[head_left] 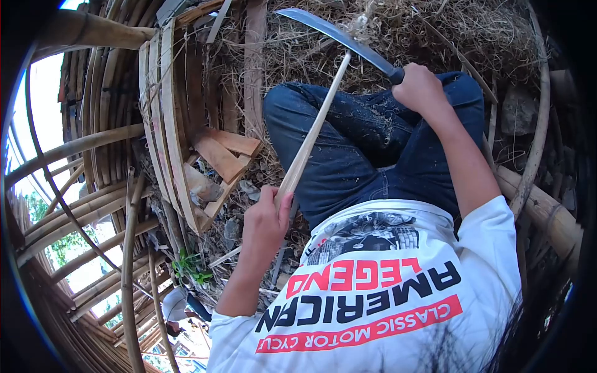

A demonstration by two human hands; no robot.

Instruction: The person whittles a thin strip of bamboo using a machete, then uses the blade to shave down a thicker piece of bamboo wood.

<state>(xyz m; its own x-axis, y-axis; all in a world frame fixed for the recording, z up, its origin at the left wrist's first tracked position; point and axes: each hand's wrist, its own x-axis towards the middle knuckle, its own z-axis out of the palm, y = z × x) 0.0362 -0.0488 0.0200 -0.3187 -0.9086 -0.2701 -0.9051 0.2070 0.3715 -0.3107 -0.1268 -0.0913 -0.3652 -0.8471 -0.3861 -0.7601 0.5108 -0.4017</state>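
Note:
My right hand (420, 90) is closed round the dark handle of a machete (339, 34), whose long curved blade points up and to the left. In my left hand (266, 221) is the near end of a pale bamboo strip (314, 133), gripped between thumb and fingers. The strip slants away from me over my jeans, and its far end meets the lower edge of the blade. Wood shavings (398, 25) lie thick on the ground beyond my legs, and small bits cling to the jeans.
Long pale slats (165, 124) stand to the left, beside short wooden offcuts (221, 158). Bamboo poles (93, 149) form a frame farther left. A thick bamboo pole (541, 214) lies at my right. Another person (177, 308) shows at the lower left, beyond a green plant (189, 268).

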